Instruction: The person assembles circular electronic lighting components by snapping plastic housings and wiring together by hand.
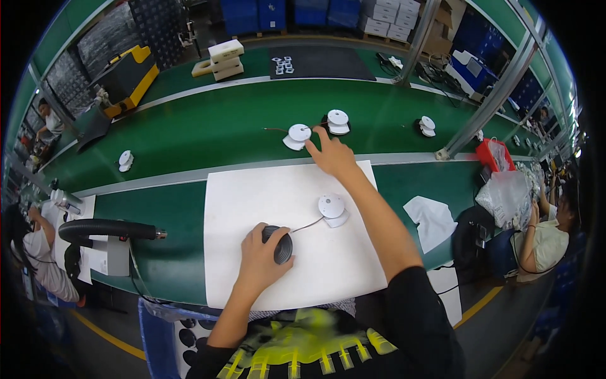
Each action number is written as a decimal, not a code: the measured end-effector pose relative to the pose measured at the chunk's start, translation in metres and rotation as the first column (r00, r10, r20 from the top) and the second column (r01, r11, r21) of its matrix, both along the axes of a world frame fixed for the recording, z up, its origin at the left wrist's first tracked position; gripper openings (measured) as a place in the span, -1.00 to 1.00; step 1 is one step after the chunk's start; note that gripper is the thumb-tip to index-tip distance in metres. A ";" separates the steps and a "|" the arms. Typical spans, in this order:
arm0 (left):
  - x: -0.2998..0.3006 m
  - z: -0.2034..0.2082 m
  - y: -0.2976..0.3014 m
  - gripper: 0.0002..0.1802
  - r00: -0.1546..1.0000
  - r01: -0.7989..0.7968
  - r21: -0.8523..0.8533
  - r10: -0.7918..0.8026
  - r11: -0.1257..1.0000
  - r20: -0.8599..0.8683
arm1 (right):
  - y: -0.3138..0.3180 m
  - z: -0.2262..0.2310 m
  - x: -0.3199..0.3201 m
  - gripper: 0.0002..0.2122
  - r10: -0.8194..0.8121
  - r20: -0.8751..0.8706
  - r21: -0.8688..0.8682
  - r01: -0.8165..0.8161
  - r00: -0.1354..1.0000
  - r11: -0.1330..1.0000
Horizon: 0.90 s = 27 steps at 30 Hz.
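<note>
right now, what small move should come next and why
Perhaps close the right hand on the white disc just left of it: its fingers are spread beside that disc, while the left hand holds the black ribbed piece.

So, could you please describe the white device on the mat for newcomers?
Find the white mat on the green workbench. Right of the left hand lies a round white device, its wire reaching that hand's dark ribbed disc. Similar devices sit on the green conveyor; only this lies on the mat.
</note>
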<state>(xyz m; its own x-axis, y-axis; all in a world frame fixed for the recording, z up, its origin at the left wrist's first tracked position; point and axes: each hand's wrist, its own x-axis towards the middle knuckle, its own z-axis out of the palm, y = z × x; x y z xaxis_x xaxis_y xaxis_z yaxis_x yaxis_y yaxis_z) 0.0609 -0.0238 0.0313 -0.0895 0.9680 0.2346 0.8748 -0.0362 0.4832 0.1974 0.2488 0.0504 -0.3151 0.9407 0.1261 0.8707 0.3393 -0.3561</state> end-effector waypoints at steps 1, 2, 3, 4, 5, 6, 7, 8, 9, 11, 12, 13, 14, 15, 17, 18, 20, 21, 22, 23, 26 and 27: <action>0.000 0.005 -0.003 -0.37 1.000 -0.001 0.008 0.001 1.000 -0.001 | 0.018 0.003 -0.011 -0.42 0.001 0.122 -0.077 0.009 0.992 0.997; -0.001 0.013 -0.007 -0.36 0.987 -0.009 0.048 0.001 0.999 0.162 | 0.033 -0.002 -0.021 -0.37 -0.001 0.176 -0.123 0.023 0.984 0.992; -0.004 0.018 -0.009 -0.35 0.947 -0.018 0.090 -0.011 0.996 0.321 | 0.049 -0.008 -0.028 -0.33 -0.006 0.230 -0.165 0.045 0.973 0.985; -0.012 0.018 -0.016 -0.35 0.950 -0.031 0.101 -0.002 0.994 0.311 | 0.059 -0.011 -0.038 -0.30 -0.011 0.300 -0.136 0.054 0.954 0.989; -0.020 0.014 -0.029 -0.32 0.874 -0.050 0.177 -0.042 0.983 0.485 | 0.064 -0.012 -0.048 -0.30 0.001 0.293 -0.125 0.037 0.956 0.991; -0.025 0.010 -0.041 -0.28 0.765 -0.079 0.248 -0.101 0.965 0.636 | 0.068 -0.013 -0.055 -0.30 -0.008 0.345 -0.104 0.047 0.939 0.993; -0.024 0.015 -0.054 -0.25 0.450 -0.082 0.183 -0.127 0.980 0.884 | 0.074 -0.016 -0.062 -0.30 -0.016 0.397 -0.084 0.053 0.918 0.995; -0.028 0.009 -0.063 -0.27 0.317 -0.120 0.171 -0.126 0.978 0.940 | 0.077 -0.019 -0.064 -0.35 -0.018 0.421 -0.052 0.044 0.907 0.998; -0.031 0.002 -0.071 -0.28 0.175 -0.150 0.155 -0.128 0.976 0.976 | 0.083 -0.020 -0.065 -0.35 -0.011 0.421 -0.046 0.033 0.907 0.998; -0.038 -0.005 -0.089 -0.29 0.107 -0.236 0.104 -0.080 0.966 0.991 | 0.079 -0.015 -0.071 -0.39 -0.010 0.463 -0.065 0.046 0.886 0.997; -0.041 -0.009 -0.095 -0.29 0.034 -0.302 0.048 -0.040 0.952 0.999 | 0.077 -0.014 -0.067 -0.43 -0.012 0.433 -0.062 0.043 0.901 0.997; -0.048 -0.011 -0.102 -0.29 0.032 -0.313 0.046 -0.037 0.949 0.999 | 0.068 -0.001 -0.069 -0.43 -0.001 0.435 -0.064 0.032 0.900 0.997; -0.057 -0.014 -0.110 -0.31 -0.173 -0.321 0.015 -0.074 0.947 0.982 | 0.057 0.011 -0.069 -0.44 0.035 0.358 -0.083 -0.005 0.933 0.997; -0.066 -0.017 -0.118 -0.32 -0.370 -0.324 -0.016 -0.111 0.946 0.923 | 0.052 0.014 -0.070 -0.45 0.069 0.278 -0.100 -0.043 0.958 0.994; -0.088 -0.022 -0.116 -0.39 -0.651 -0.301 0.011 -0.214 0.954 0.728 | 0.049 0.006 -0.061 -0.51 0.117 0.211 -0.077 -0.102 0.970 0.992; -0.101 -0.022 -0.109 -0.39 -0.718 -0.281 0.012 -0.218 0.960 0.660 | 0.044 0.001 -0.056 -0.53 0.164 -0.169 -0.328 -0.212 0.972 0.920; -0.124 -0.021 -0.090 -0.41 -0.802 -0.289 0.013 -0.249 0.957 0.543 | 0.018 0.002 -0.050 -0.55 0.088 -0.563 -0.583 -0.470 0.822 0.663; -0.135 -0.021 -0.075 -0.42 -0.828 -0.298 0.015 -0.266 0.955 0.495 | -0.003 0.002 -0.051 -0.55 0.106 -0.557 -0.588 -0.480 0.824 0.651; -0.142 -0.015 -0.061 -0.43 -0.862 -0.283 0.015 -0.261 0.959 0.435 | -0.025 0.003 -0.051 -0.55 -0.139 -0.755 -0.590 -0.571 0.641 0.571; -0.147 -0.011 -0.049 -0.43 -0.889 -0.275 0.019 -0.262 0.961 0.375 | -0.047 0.003 -0.054 -0.54 -0.393 -0.829 -0.555 -0.668 0.398 0.496; -0.148 -0.004 -0.027 -0.42 -0.889 -0.215 0.080 -0.229 0.973 0.396 | -0.104 0.002 -0.061 -0.52 -0.440 -0.871 -0.400 -0.837 0.220 0.372; -0.147 -0.004 -0.028 -0.45 -0.910 -0.207 0.087 -0.224 0.975 0.349 | -0.124 0.004 -0.070 -0.50 -0.488 -0.845 -0.410 -0.849 0.217 0.333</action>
